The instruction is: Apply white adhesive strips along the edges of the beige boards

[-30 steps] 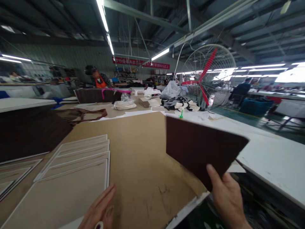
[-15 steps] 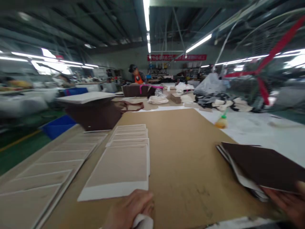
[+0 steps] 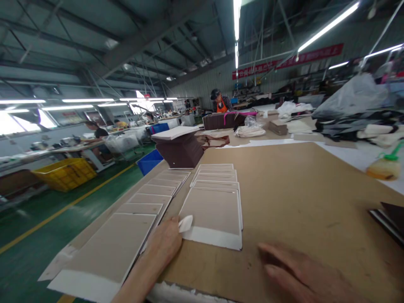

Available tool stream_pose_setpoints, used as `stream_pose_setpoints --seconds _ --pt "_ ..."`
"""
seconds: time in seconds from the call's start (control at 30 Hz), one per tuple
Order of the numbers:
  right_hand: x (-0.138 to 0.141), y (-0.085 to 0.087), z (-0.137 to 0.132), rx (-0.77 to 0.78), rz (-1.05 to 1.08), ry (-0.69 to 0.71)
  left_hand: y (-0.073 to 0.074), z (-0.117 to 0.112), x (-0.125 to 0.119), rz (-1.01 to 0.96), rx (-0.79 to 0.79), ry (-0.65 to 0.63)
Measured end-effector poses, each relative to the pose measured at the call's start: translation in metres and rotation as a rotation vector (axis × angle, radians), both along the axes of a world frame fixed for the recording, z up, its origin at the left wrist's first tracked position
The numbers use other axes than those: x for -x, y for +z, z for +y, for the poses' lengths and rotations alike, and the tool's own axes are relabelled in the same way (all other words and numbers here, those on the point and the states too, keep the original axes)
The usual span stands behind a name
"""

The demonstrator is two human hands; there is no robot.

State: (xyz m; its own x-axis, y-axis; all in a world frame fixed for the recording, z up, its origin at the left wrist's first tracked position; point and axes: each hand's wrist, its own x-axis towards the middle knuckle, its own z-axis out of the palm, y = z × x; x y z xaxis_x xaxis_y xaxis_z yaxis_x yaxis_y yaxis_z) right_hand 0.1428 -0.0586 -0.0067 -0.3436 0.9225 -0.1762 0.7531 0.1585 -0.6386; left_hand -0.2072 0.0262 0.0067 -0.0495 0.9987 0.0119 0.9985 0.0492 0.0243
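Note:
My left hand rests on the brown cardboard-covered table with its fingers closed round a small white wad, right at the near left corner of the nearest beige card in an overlapping row. My right hand lies flat and open on the cardboard near the front edge, holding nothing. A stack of dark brown sheets lies at the table's right edge, apart from that hand.
A second row of beige cards runs along the table's left edge. A dark brown pile topped with boards stands beyond. A glue bottle is at right. A person in an orange vest works at the far end. Blue bin on the floor.
My right hand has put the dark brown sheets down at the right and come back flat onto the cardboard. The view has swung left; my left hand moved up to the beige card.

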Motion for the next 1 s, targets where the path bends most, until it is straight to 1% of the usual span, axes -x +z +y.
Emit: stream_pose_setpoints --seconds 0.07,0.1,0.17,0.23,0.3,0.43,0.5,0.57,0.63,0.7,0.8,0.9,1.0 --pt "0.029 0.016 0.017 -0.024 -0.066 0.111 -0.003 -0.002 0.003 -0.025 -0.02 -0.005" --pt "0.042 0.02 0.023 -0.066 -0.081 0.149 -0.003 -0.003 0.005 -0.041 -0.029 -0.009" --pt "0.06 0.021 0.028 -0.147 -0.093 0.181 -0.004 -0.003 0.01 -0.078 -0.041 -0.017" --pt "0.069 0.018 0.026 -0.179 -0.081 0.161 -0.005 -0.004 0.014 -0.112 -0.046 -0.022" --pt "0.07 0.018 0.02 -0.138 -0.037 0.121 -0.007 -0.007 0.017 -0.136 -0.047 -0.027" --pt "0.067 0.021 0.012 0.117 0.176 -0.014 -0.011 -0.012 0.02 -0.169 -0.048 -0.051" --pt "0.067 0.019 0.015 0.167 0.285 -0.098 -0.013 -0.014 0.021 -0.185 -0.051 -0.054" --pt "0.068 0.013 0.021 0.127 0.357 -0.161 -0.014 -0.014 0.024 -0.196 -0.056 -0.046" --pt "0.069 0.005 0.026 0.084 0.393 -0.193 -0.015 -0.015 0.026 -0.204 -0.054 -0.043" --pt "0.069 -0.001 0.027 0.059 0.39 -0.192 -0.016 -0.016 0.029 -0.21 -0.046 -0.045" --pt "0.068 -0.007 0.023 0.031 0.321 -0.207 -0.017 -0.019 0.031 -0.222 -0.032 -0.045" --pt "0.067 -0.009 0.02 0.016 0.27 -0.235 -0.017 -0.021 0.03 -0.236 -0.023 -0.041" --pt "0.065 -0.006 0.024 0.052 0.355 -0.223 -0.016 -0.022 0.029 -0.254 -0.02 -0.055"
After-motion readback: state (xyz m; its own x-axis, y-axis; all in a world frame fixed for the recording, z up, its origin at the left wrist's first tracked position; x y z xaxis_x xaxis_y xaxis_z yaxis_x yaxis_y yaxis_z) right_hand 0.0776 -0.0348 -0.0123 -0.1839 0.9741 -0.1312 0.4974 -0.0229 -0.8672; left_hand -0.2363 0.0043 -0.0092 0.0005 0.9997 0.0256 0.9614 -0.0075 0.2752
